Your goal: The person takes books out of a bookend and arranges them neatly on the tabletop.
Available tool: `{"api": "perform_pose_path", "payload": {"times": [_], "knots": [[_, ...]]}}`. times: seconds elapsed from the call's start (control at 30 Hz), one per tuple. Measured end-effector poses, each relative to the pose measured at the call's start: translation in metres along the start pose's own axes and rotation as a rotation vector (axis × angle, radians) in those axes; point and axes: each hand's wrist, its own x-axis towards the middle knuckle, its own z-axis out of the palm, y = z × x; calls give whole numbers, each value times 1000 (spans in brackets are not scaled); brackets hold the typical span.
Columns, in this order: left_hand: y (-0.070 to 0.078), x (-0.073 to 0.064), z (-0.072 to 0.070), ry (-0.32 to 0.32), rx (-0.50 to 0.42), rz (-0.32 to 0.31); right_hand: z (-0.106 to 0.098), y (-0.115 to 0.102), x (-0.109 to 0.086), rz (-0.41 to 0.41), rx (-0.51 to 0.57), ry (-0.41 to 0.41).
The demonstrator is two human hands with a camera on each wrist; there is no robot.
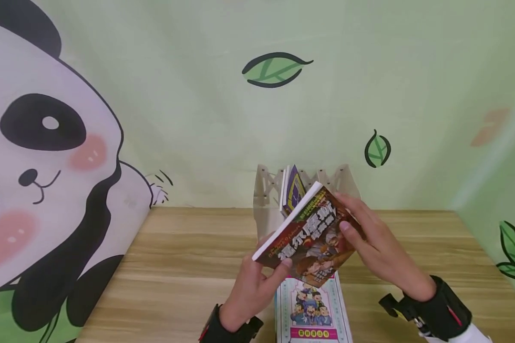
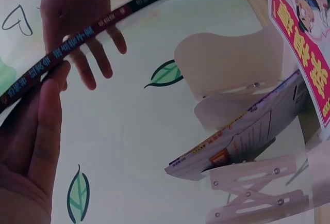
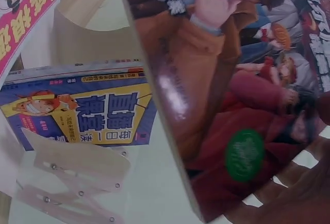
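Note:
A paperback book (image 1: 313,238) with a dark brown illustrated cover and pale title is held tilted above the table. My left hand (image 1: 253,286) grips its lower left edge, thumb on the front cover. On the right side, my right hand (image 1: 379,247) holds it with the thumb on the cover and the fingers behind. The left wrist view shows the dark spine (image 2: 77,43) edge-on between both hands. Behind the book, a beige folding book rack (image 1: 262,190) holds a few thin books, a purple-and-yellow one (image 3: 103,105) among them.
A pale book (image 1: 313,309) with cartoon figures and a pink title band lies in front of the rack, partly under the held book. The wooden tabletop (image 1: 176,267) stretches to both sides. Behind it hangs a green backdrop (image 1: 197,119) printed with a panda and leaves.

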Motion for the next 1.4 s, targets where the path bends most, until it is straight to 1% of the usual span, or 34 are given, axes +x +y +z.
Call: {"api": "perform_pose_path", "payload": {"times": [0.1,0.2,0.27,0.33,0.5,0.63,0.73,0.83,0.93,1.03,1.1,1.17,1.3,1.4], "knots": [[0,0,-2,-38,-31,9,0,0,-3,16,85,-27],[0,2,-4,-88,-62,18,0,0,-6,17,134,-32],[0,3,-5,-116,-82,6,0,1,-8,12,173,-34],[0,3,-7,-139,-91,-10,0,1,-10,6,189,-32],[-1,3,-8,-157,-107,-48,3,3,-13,3,217,-26],[-1,2,-7,-154,-135,-81,5,3,-15,8,220,6],[-1,1,-7,-154,-156,-107,7,3,-17,16,240,32],[-1,1,-6,-151,-171,-119,10,4,-20,38,277,52],[-2,2,-7,-149,-179,-120,14,4,-24,65,334,68],[-5,2,-8,-148,-162,-95,19,5,-28,82,386,93],[-8,1,-9,-128,-130,-73,23,6,-31,107,400,119],[-10,1,-9,-108,-108,-66,28,6,-36,148,413,138],[-12,3,-9,-59,-100,-89,37,6,-46,236,443,153],[-15,4,-7,-27,-106,-122,44,7,-52,266,458,155]]}}
